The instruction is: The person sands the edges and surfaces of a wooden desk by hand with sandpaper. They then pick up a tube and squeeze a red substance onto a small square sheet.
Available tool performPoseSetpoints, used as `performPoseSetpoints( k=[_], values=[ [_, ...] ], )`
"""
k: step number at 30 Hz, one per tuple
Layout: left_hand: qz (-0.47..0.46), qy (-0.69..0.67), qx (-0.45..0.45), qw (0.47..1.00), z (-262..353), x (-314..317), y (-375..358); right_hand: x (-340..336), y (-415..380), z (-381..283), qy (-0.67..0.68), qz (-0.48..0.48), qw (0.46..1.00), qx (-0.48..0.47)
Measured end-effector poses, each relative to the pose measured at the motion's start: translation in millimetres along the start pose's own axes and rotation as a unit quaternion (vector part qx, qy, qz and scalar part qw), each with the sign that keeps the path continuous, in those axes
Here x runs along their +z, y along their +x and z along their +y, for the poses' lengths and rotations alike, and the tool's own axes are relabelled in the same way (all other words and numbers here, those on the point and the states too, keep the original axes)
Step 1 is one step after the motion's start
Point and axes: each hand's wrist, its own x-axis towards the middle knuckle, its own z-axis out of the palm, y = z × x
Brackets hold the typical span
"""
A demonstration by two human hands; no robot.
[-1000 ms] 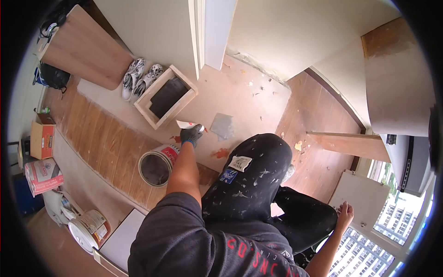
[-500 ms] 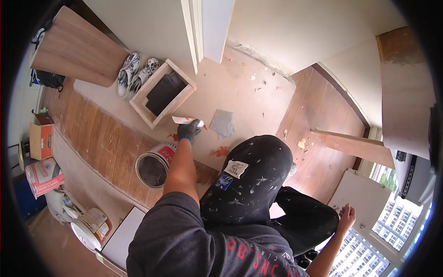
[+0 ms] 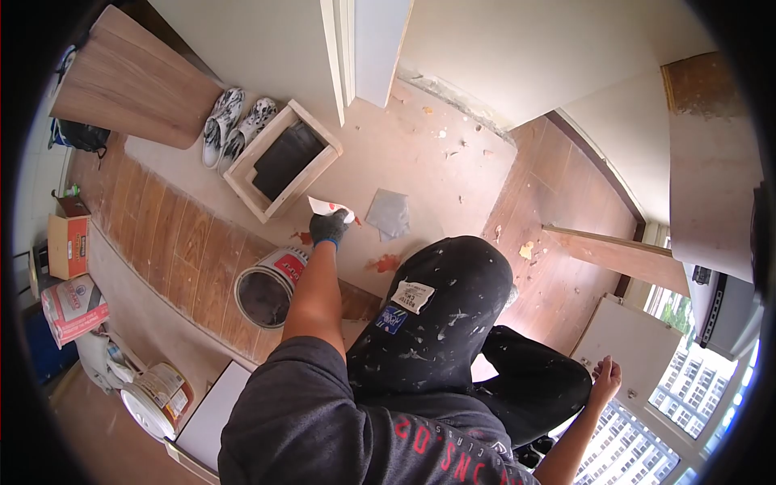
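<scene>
My left hand (image 3: pixel 329 228), in a dark grey glove, reaches down over the floor. Its fingers are closed around a flat white piece with red marks (image 3: pixel 325 206); the palm hides most of it. Under that arm stands a bucket (image 3: pixel 265 297) with a red and white label and a dark inside. Just beyond the hand lies a wooden frame box (image 3: pixel 252 204) with a dark insert. A grey square sheet (image 3: pixel 389 214) is on the floor to the right, with red smears (image 3: pixel 384 263) nearby. My bare right hand (image 3: pixel 606 378) hangs beside my knee, fingers curled in, nothing showing in them.
Patterned slip-on shoes (image 3: pixel 222 121) and a leaning wood panel (image 3: pixel 133 81) stand at upper left. Along the left are an orange box (image 3: pixel 69 246), a bag (image 3: pixel 74 309) and a tub (image 3: pixel 158 400). A wooden board edge (image 3: pixel 606 242) juts in from the right. Debris dots the floor.
The white piece in my left hand has tilted, its far end swinging upward and right. The hand has barely shifted. My right hand stays by the knee.
</scene>
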Motion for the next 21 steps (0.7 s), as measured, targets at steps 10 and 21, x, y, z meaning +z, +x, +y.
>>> performPoseSetpoints(
  k=[10,21],
  values=[
    [0.053,0.239,0.109,0.963,14,6,-9,1,-1,-4,-0.010,0.006,1.000,-0.004],
    [-0.006,0.319,0.169,0.933,0,-4,3,3,1,-5,-0.006,0.001,1.000,-0.007]
  ],
)
